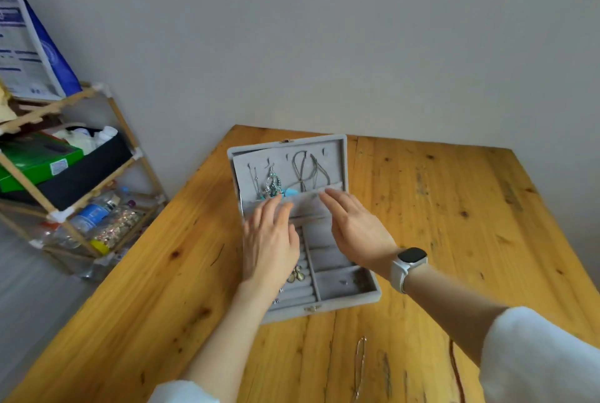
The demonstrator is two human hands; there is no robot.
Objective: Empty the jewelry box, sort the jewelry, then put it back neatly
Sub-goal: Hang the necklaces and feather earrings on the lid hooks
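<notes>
A grey velvet jewelry box (344, 303) lies open on the wooden table (454, 224), its lid (337, 156) flat behind the tray. Necklaces hang on the lid's hooks: a dark cord necklace (306, 172), a silver beaded one (272, 183) and a turquoise piece (290, 192). My left hand (271, 240) reaches over the tray with straight fingers to the lid's pocket edge. With its fingers extended too, my right hand (354, 227), a white watch on its wrist, hovers at the pocket. Gold earrings (295, 274) sit in the ring rolls. A thin chain (359, 367) and a reddish cord (456, 370) lie on the table near me.
A wooden rack (81, 182) stands left of the table with a green box, a dark bin, bottles and a poster. A grey wall runs behind the table. Bare wood surrounds the box on all sides.
</notes>
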